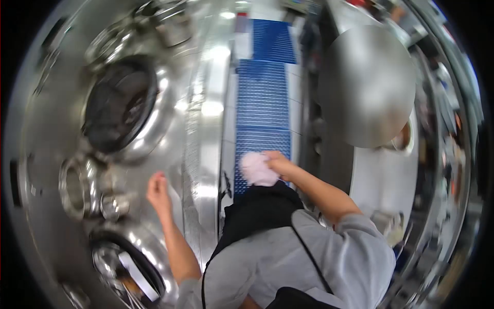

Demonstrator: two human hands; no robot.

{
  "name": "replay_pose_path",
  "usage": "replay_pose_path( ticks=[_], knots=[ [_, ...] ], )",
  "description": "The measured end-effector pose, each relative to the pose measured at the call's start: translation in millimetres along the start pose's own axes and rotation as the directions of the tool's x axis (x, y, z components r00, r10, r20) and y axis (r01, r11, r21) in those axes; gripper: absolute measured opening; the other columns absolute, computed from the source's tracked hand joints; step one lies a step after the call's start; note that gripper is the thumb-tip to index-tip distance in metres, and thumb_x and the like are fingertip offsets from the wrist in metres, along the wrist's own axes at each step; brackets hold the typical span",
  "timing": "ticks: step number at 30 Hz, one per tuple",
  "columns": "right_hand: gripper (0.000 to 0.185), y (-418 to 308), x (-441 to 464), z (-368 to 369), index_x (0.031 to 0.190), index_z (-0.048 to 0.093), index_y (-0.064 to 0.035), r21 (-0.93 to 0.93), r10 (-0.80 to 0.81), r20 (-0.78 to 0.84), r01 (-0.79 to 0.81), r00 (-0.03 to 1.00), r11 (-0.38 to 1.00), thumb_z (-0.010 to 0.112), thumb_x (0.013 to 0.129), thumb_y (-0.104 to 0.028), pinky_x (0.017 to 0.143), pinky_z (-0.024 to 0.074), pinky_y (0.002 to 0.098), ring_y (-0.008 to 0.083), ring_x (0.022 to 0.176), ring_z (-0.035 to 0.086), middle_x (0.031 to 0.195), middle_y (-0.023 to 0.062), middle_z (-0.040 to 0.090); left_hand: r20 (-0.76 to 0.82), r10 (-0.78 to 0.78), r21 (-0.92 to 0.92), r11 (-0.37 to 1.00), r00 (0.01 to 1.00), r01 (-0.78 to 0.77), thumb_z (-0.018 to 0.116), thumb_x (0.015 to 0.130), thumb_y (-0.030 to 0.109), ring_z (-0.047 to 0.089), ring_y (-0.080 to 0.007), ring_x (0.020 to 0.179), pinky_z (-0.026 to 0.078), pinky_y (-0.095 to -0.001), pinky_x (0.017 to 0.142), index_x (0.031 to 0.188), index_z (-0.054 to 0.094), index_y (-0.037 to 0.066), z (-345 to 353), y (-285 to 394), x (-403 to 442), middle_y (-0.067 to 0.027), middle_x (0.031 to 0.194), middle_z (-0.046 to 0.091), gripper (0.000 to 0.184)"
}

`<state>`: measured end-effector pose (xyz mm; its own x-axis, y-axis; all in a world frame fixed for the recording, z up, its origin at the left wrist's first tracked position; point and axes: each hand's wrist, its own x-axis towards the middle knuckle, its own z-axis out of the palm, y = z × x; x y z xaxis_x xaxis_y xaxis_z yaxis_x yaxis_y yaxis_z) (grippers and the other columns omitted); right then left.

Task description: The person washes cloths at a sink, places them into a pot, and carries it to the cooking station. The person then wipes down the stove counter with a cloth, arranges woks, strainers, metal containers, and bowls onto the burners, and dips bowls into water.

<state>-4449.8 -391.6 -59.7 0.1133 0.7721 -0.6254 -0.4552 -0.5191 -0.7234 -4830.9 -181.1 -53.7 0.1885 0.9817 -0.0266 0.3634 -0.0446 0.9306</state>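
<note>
My right hand (280, 165) is closed on a pale pink cloth (259, 169), held in front of my dark apron (257, 208) and above the floor. My left hand (159, 193) is over the steel counter (180, 139), with no object plainly visible in it. Its fingers are blurred, so I cannot make out whether they are apart or together. Close to this hand stand a small metal container (114, 206) and a wider round metal pot (75, 188).
Two round, dark-centred stove openings (121, 105) sit in the steel counter; the nearer holds metal utensils (139, 275). More metal pots (172, 23) stand at the far left. Blue slatted mats (262, 92) cover the aisle floor. A large blurred metal disc (368, 85) is at right.
</note>
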Motion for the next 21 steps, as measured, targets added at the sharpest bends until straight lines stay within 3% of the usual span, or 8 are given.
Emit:
replay_pose_path(
  ticks=[2,4,6,9,11,15,19,21],
  knots=[
    [0.030,8,1,23,0.106,0.067,-0.0037,-0.137,-0.172,-0.077,0.161,0.982,0.977,0.061,0.077,-0.001,0.073,0.0535,0.0323,0.0174,0.082,0.066,0.092,0.0083,0.069,0.403,0.061,-0.179,0.984,0.913,0.013,0.065,0.085,0.005,0.054,-0.0214,0.118,0.046,-0.0329,0.096,0.136,0.053,0.002,78,50,-40,-0.0102,0.132,0.055,0.052],
    [0.025,-10,-26,51,0.097,0.064,-0.0008,-0.323,-0.419,-0.077,0.375,0.905,0.869,0.071,0.073,-0.004,0.072,0.0493,0.0300,0.0130,0.079,0.060,0.085,0.0059,0.067,0.520,0.109,-0.342,0.935,0.847,0.090,0.070,0.081,0.007,0.052,-0.0216,0.120,0.044,-0.0328,0.099,0.147,0.037,0.002,133,99,-84,-0.0104,0.138,0.049,0.073],
    [0.026,0,-40,61,0.095,0.065,-0.0002,-0.317,-0.489,-0.144,0.428,0.860,0.846,0.074,0.072,-0.007,0.072,0.0493,0.0295,0.0131,0.079,0.061,0.084,0.0062,0.066,0.610,0.287,-0.343,0.936,0.738,-0.081,0.074,0.078,0.008,0.050,-0.0221,0.123,0.043,-0.0334,0.101,0.151,0.025,0.001,158,104,-94,-0.0132,0.142,0.044,0.089],
    [0.020,11,-64,61,0.089,0.064,-0.0012,-0.441,-0.517,-0.256,0.377,0.817,0.814,0.075,0.075,-0.011,0.067,0.0496,0.0289,0.0128,0.072,0.061,0.078,0.0044,0.065,0.718,0.183,-0.365,0.921,0.672,0.139,0.071,0.082,0.003,0.055,-0.0214,0.116,0.045,-0.0340,0.099,0.144,0.039,-0.001,164,94,-100,-0.0145,0.129,0.054,0.070],
    [0.019,16,-92,57,0.085,0.064,-0.0026,-0.359,-0.438,-0.365,0.310,0.822,0.880,0.076,0.078,-0.015,0.062,0.0489,0.0283,0.0119,0.068,0.060,0.075,0.0036,0.065,0.722,0.121,-0.391,0.884,0.682,0.257,0.067,0.089,0.006,0.061,-0.0198,0.107,0.048,-0.0326,0.096,0.128,0.053,-0.001,163,92,-106,-0.0124,0.116,0.063,0.042],
    [0.023,43,-131,35,0.090,0.068,-0.0063,0.085,-0.215,-0.422,0.274,0.881,0.958,0.071,0.088,-0.029,0.054,0.0484,0.0265,0.0124,0.066,0.061,0.078,0.0047,0.067,0.701,0.049,-0.624,0.525,0.712,0.578,0.060,0.096,0.020,0.060,-0.0276,0.112,0.049,-0.0427,0.098,0.118,0.054,0.001,171,100,-102,-0.0165,0.117,0.061,0.030],
    [0.029,58,-154,35,0.113,0.066,-0.0085,0.689,-0.037,-0.343,0.278,0.939,0.669,0.061,0.095,-0.030,0.073,0.0545,0.0328,0.0182,0.087,0.066,0.099,0.0073,0.069,0.823,0.229,-0.552,0.537,0.519,0.638,0.051,0.100,0.037,0.046,-0.0310,0.131,0.037,-0.0460,0.111,0.140,0.037,0.000,187,119,-125,-0.0194,0.141,0.045,0.056],
    [0.030,58,-156,49,0.118,0.063,-0.0088,0.761,-0.122,-0.321,0.332,0.939,0.557,0.058,0.096,-0.028,0.081,0.0536,0.0361,0.0204,0.096,0.065,0.107,0.0074,0.067,0.844,0.360,-0.534,0.616,0.396,0.578,0.053,0.097,0.035,0.039,-0.0328,0.136,0.031,-0.0430,0.113,0.147,0.029,-0.002,202,136,-156,-0.0224,0.147,0.038,0.066]
  ],
)
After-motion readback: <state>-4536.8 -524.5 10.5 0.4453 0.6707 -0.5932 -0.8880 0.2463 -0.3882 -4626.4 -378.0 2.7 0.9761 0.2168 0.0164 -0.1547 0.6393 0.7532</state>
